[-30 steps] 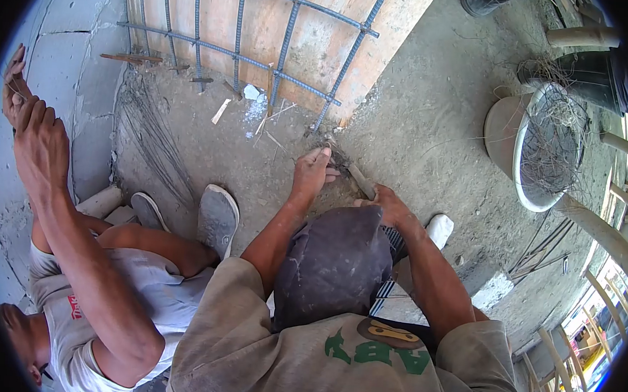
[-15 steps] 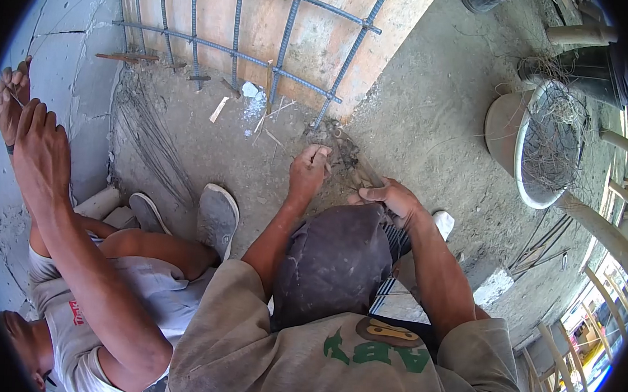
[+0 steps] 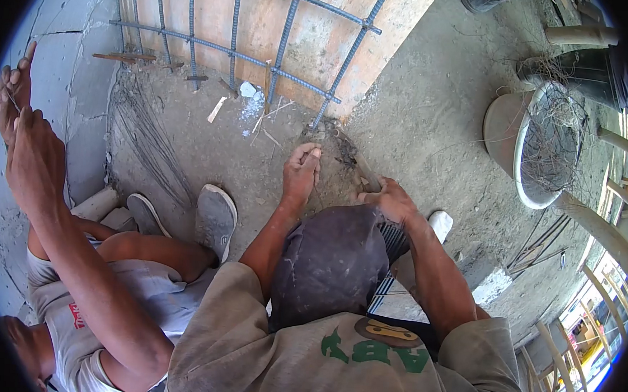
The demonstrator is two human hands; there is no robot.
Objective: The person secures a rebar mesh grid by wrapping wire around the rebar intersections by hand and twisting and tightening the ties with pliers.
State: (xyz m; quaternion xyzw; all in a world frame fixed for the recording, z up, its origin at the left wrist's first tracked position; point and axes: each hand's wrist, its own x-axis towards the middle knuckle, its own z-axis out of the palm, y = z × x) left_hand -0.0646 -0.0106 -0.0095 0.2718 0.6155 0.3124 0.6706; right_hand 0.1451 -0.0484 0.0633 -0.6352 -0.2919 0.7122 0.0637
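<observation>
My left hand (image 3: 302, 172) is closed in a pinch over the dirt floor, just below the foot of a rebar grid (image 3: 288, 33). A thin wire seems to run down from its fingertips. To the right, my right hand (image 3: 393, 201) is closed, thumb and forefinger together above my dark-clad knee (image 3: 335, 258). What those fingers hold is too small to make out. A short grey-brown bar (image 3: 364, 172) lies on the ground between the hands, its near end by the right fingers. Dark scraps (image 3: 344, 149) lie at its far end.
A co-worker (image 3: 100, 283) sits close on my left, hands raised with a thin wire. Loose wires (image 3: 142, 131) lie on the floor. A plywood sheet (image 3: 392, 28) is under the grid. At right stands a bucket (image 3: 505, 129) of tangled wire, near wooden poles (image 3: 603, 228).
My left hand has shifted slightly left and turned at the wrist. The right hand has rolled a little over its fingers. The co-worker's hands have moved a little, one finger now raised.
</observation>
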